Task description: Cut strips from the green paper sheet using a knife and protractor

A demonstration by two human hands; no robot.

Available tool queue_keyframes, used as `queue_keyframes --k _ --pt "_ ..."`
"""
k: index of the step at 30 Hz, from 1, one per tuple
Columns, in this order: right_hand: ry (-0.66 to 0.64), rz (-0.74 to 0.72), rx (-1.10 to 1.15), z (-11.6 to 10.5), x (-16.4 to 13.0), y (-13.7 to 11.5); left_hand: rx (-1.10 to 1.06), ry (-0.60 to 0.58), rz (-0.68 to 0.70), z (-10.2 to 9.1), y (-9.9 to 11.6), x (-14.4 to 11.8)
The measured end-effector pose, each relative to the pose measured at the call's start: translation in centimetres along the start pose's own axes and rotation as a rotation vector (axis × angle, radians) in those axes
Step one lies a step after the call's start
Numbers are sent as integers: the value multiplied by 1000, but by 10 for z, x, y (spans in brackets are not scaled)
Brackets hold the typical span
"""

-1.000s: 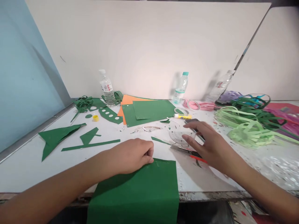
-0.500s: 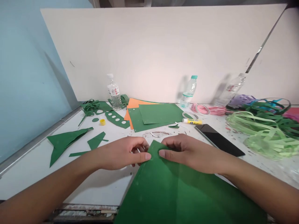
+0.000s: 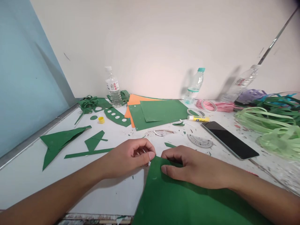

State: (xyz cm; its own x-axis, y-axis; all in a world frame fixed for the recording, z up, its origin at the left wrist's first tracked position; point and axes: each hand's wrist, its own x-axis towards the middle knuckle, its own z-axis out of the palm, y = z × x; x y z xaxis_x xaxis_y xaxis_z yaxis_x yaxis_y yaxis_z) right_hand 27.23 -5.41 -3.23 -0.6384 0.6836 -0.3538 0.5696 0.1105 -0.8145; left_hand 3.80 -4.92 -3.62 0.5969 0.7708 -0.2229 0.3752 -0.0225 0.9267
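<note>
Pinching the far corner of one large green sheet (image 3: 178, 197), the left hand (image 3: 131, 157) has thumb and forefinger closed together on the paper's edge, knuckles up, its forearm running in low from the near left. Just beside it, almost touching, the right hand (image 3: 187, 167) lies palm down on the same corner with its thumb pressed flat on the sheet and its fingers curled over the far edge, clamped on the paper; its forearm comes in from the near right across the sheet, which spreads toward the person and over the edge of the white table (image 3: 28, 178). Just beyond the right hand lie one clear protractor (image 3: 200, 141) and, further to that hand's right, one black phone (image 3: 229, 139). Beyond both hands sits one stack of green and orange sheets (image 3: 154, 113), with one yellow glue stick (image 3: 198, 118) and one tape ring (image 3: 195, 112) to its right. To the left of the left hand lie three green offcuts: a long strip (image 3: 87, 153), a small triangle (image 3: 94, 141) and a larger pointed piece (image 3: 58, 142). Further off on that side are one punched green strip (image 3: 116, 117) and one yellow cap (image 3: 101, 119). Three water bottles stand at the back wall: one (image 3: 113, 87) beyond the left hand, two (image 3: 195, 86) (image 3: 242, 84) beyond the right. Far right of the right hand lies a heap of pale green strips (image 3: 269, 128).
</note>
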Motion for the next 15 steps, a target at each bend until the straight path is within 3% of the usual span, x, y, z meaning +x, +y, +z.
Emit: queue_keyframes --k 5,15 --pt "10 -33 32 3 1 2 52 23 4 2 -3 1" --pt "4 -118 173 2 7 9 -121 5 -32 1 -7 5"
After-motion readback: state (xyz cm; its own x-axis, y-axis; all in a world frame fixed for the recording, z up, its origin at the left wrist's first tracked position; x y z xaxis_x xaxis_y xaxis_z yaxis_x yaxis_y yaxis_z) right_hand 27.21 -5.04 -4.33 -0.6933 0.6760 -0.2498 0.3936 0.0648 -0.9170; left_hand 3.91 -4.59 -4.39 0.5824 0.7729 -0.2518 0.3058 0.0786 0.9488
